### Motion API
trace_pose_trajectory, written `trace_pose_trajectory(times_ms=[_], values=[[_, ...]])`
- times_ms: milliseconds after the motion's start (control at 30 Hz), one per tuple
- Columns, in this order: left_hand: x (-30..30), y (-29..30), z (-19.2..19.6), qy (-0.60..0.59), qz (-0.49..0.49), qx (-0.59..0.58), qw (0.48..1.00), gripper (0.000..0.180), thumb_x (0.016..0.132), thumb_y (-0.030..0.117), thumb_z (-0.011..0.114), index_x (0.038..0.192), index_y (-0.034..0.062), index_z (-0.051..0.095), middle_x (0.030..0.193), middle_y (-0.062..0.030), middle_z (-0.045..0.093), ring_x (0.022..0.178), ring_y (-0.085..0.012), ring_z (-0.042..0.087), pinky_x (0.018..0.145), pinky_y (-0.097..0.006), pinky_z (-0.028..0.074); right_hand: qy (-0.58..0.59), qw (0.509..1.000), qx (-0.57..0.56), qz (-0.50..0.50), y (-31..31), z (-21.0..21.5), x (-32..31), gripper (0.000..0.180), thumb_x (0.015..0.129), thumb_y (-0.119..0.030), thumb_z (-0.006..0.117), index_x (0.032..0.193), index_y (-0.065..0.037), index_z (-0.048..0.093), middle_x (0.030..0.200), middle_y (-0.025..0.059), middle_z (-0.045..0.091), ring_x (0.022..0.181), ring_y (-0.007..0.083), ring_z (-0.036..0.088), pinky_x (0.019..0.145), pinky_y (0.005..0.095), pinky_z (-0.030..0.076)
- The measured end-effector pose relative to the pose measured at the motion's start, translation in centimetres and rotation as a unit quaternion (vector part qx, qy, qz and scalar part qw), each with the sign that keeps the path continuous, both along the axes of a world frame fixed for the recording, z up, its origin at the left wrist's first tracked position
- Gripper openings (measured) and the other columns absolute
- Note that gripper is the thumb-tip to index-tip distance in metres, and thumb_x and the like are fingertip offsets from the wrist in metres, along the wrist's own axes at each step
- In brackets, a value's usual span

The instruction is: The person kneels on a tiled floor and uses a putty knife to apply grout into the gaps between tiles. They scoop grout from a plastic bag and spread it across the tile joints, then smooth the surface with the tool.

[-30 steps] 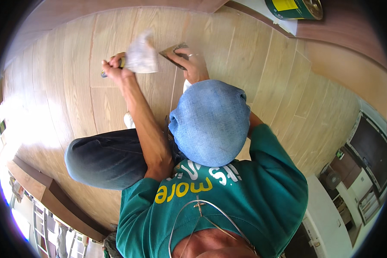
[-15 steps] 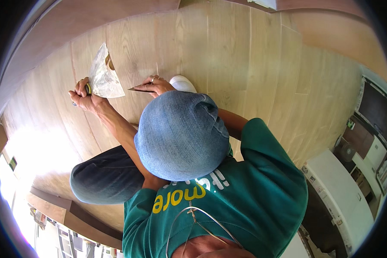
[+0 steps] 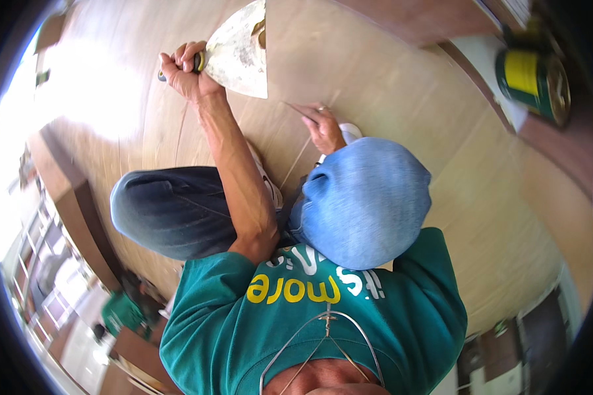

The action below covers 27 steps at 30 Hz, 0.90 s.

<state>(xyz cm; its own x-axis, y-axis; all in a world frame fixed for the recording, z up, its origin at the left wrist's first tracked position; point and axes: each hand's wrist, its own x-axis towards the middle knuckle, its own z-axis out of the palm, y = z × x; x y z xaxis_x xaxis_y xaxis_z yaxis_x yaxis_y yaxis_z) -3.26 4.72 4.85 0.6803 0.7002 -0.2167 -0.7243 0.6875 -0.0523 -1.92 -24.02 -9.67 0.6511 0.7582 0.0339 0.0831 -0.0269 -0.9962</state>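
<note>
My left hand (image 3: 190,74) is closed round the dark and yellow handle of a wide putty knife (image 3: 234,56). Its pale, stained blade flares out to the right, with a brownish patch near the far corner. My right hand (image 3: 327,135), with a ring on one finger, pinches a thin brown flat piece (image 3: 301,110) seen nearly edge-on, its kind unclear. That piece points toward the blade but stays apart from it. Both hands are over the wood-plank surface (image 3: 402,85); whether either tool touches it, I cannot tell.
My bent knees in blue jeans (image 3: 369,204) flank the left forearm. A green and yellow can (image 3: 534,85) is at the far right. Brown wooden boxing (image 3: 69,191) runs along the left, and a person in green (image 3: 122,313) is beyond it. Glare whitens the far left.
The view has turned, bringing the can and the other person into sight. My left hand, still gripping the putty knife, appears farther off and more to the right; my right hand keeps its thin piece.
</note>
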Motion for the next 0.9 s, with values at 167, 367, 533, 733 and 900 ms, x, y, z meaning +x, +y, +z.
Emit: trace_pose_trajectory(times_ms=[167,367,533,733,900], values=[[-0.5,-0.6,2.7,0.042,0.141,0.095,0.984,0.044,0.098,0.023,0.058,0.062,0.0108,0.036,0.055,-0.0005,0.037,0.05,-0.0124,0.045,0.057,-0.028,0.054,-0.037,0.997,-0.003,0.063,-2.9,-3.0,5.9,0.036,0.097,-0.002,0.057,0.131,-0.01,0.068,0.117,0.0131,0.064,0.108,0.0285,0.062,0.095,0.0364,0.05],[-2.0,-1.9,5.7,0.037,0.209,0.159,0.964,0.041,0.104,0.028,0.052,0.068,0.012,0.04,0.058,0.0012,0.042,0.05,-0.0092,0.041,0.058,-0.027,0.053,-0.1,0.988,-0.069,0.092,-2.4,-4.5,10.5,0.035,0.101,-0.008,0.058,0.135,-0.012,0.067,0.119,0.013,0.063,0.11,0.0265,0.062,0.096,0.0336,0.05],[-0.6,-2.0,1.1,0.053,0.185,0.139,0.971,0.031,0.104,0.027,0.058,0.079,0.0134,0.046,0.062,0.0019,0.04,0.052,-0.0084,0.036,0.057,-0.025,0.048,-0.07,0.995,-0.061,0.042,-1.4,-0.5,14.7,0.031,0.102,-0.011,0.058,0.131,-0.01,0.069,0.118,0.0105,0.066,0.112,0.0226,0.063,0.096,0.0325,0.051],[0.6,-3.3,-2.1,0.193,0.19,0.166,0.948,0.025,0.1,0.025,0.066,0.085,0.0143,0.049,0.067,0.0039,0.04,0.054,-0.0069,0.035,0.056,-0.024,0.045,-0.238,0.966,-0.01,0.099,2.8,9.5,17.9,0.039,0.092,-0.003,0.066,0.126,-0.021,0.073,0.109,0.0072,0.068,0.103,0.0255,0.064,0.09,0.0362,0.053],[0.5,-3.2,-3.5,0.206,0.166,0.157,0.951,0.028,0.101,0.023,0.065,0.083,0.0125,0.047,0.067,0.0036,0.041,0.054,-0.0066,0.036,0.057,-0.024,0.047,-0.367,0.914,-0.028,0.169,8.0,14.0,18.6,0.04,0.09,0.001,0.065,0.123,-0.02,0.074,0.11,0.005,0.071,0.102,0.0265,0.066,0.088,0.0374,0.054]])
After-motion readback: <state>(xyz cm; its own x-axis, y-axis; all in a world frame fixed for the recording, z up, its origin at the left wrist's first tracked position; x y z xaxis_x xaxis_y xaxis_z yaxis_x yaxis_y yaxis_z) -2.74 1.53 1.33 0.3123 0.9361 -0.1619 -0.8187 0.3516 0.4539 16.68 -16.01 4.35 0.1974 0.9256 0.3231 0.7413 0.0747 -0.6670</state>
